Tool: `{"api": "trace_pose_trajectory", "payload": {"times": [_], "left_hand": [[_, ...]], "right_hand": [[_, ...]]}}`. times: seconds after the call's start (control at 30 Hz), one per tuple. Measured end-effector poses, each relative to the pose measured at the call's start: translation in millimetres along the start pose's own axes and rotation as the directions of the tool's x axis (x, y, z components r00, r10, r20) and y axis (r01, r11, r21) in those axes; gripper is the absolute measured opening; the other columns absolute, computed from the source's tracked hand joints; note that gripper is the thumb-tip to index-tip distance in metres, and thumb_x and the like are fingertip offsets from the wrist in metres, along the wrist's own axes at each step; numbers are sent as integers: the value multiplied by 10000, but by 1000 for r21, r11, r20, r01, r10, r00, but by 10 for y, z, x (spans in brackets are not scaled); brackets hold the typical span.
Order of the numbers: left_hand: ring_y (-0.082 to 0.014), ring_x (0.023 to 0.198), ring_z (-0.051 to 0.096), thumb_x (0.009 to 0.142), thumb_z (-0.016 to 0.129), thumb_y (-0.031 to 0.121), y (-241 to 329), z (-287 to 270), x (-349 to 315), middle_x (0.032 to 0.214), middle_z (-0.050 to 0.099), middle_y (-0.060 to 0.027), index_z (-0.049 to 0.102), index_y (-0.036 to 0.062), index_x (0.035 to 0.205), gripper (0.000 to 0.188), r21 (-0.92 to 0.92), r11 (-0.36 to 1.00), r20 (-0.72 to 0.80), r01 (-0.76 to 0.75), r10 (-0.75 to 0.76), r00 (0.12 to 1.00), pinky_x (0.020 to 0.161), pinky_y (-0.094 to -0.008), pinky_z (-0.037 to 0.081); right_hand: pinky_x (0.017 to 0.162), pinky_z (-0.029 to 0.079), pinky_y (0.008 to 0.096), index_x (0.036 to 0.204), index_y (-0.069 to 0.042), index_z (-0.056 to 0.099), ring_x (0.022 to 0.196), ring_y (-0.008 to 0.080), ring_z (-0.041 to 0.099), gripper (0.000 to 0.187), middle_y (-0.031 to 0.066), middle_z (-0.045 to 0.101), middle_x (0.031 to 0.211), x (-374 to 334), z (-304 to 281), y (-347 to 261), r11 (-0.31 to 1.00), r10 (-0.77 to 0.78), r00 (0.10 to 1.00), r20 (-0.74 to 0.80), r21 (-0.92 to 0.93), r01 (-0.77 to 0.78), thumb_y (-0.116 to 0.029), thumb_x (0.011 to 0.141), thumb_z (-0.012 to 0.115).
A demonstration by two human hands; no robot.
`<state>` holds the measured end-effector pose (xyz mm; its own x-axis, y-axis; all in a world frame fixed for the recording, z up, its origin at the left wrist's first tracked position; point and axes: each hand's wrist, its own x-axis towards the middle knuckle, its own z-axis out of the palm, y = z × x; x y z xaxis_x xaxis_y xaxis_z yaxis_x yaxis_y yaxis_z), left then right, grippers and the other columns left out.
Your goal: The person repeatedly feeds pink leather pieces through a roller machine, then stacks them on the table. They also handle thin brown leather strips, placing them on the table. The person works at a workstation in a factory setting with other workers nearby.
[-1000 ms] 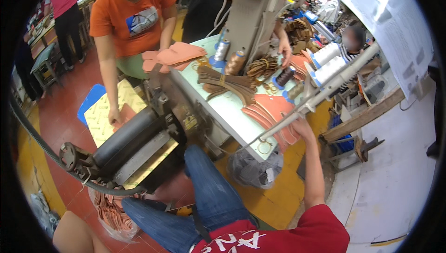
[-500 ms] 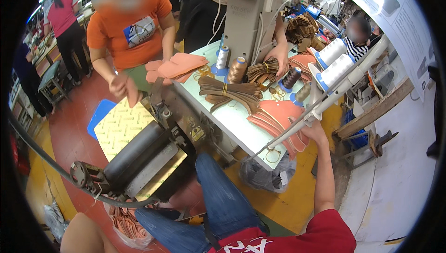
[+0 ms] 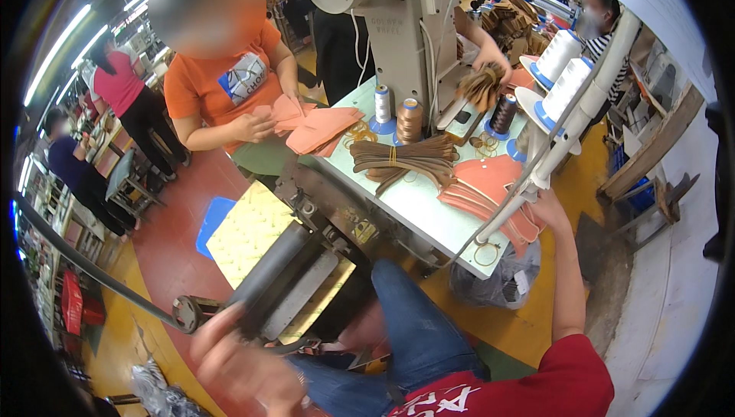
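Observation:
My right hand point(image 3: 545, 210) is at the right edge of a stack of salmon-coloured leather pieces point(image 3: 486, 187) with pale edges, on the corner of the pale table point(image 3: 413, 222). A metal pole crosses in front and hides much of its fingers, so its grip does not show. My left hand point(image 3: 249, 363) is raised at the lower left, near a machine with a black roller point(image 3: 268, 271). Motion smears its fingers, and nothing can be made out in it. A yellow printed sheet point(image 3: 249, 225) lies at the roller's far side.
A tied brown strip bundle point(image 3: 402, 158), thread cones point(image 3: 409, 122) and a tall grey machine point(image 3: 394, 42) stand on the table. Across it, a person in orange point(image 3: 222, 88) handles salmon pieces point(image 3: 325, 126). Another person's hand point(image 3: 491, 57) holds a brown bundle point(image 3: 482, 86). A plastic bag point(image 3: 498, 275) sits below.
The view has shifted, and my left hand has come in at the lower left. The person in orange now has both hands at the salmon pieces. The other person's hand has lifted a brown bundle.

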<state>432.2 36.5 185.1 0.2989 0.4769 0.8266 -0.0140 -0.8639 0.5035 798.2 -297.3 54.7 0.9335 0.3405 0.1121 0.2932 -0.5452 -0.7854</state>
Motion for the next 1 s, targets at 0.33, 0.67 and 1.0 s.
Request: {"api": "trace_pose_trajectory", "payload": {"times": [0.33,0.67,1.0], "left_hand": [[-328,1332,380,782,729,303,-729,2456,190,1372,457,-158,408,50,1361,708,-41,913,781,-406,283,556,1096,-516,281],[-316,1090,616,567,825,375,-691,3399,505,1110,659,-188,670,27,1067,628,183,867,974,-463,-95,207,1051,-486,382],[-356,913,661,550,780,370,-811,3317,542,898,686,-194,610,35,1051,626,108,985,909,-133,-43,415,956,-473,447]], "right_hand": [[863,459,376,1236,-7,543,992,291,605,403,191,623,1089,-71,100,-78,1000,19,999,-47,-9,-19,-183,875,574],[953,419,397,1331,-35,495,1100,363,536,509,219,548,1158,-16,128,54,996,55,998,-23,-73,-57,-307,910,587],[937,429,391,1311,-54,513,1053,357,550,472,210,554,1132,-50,178,35,999,-5,995,-96,-42,1,-275,902,592]]}}
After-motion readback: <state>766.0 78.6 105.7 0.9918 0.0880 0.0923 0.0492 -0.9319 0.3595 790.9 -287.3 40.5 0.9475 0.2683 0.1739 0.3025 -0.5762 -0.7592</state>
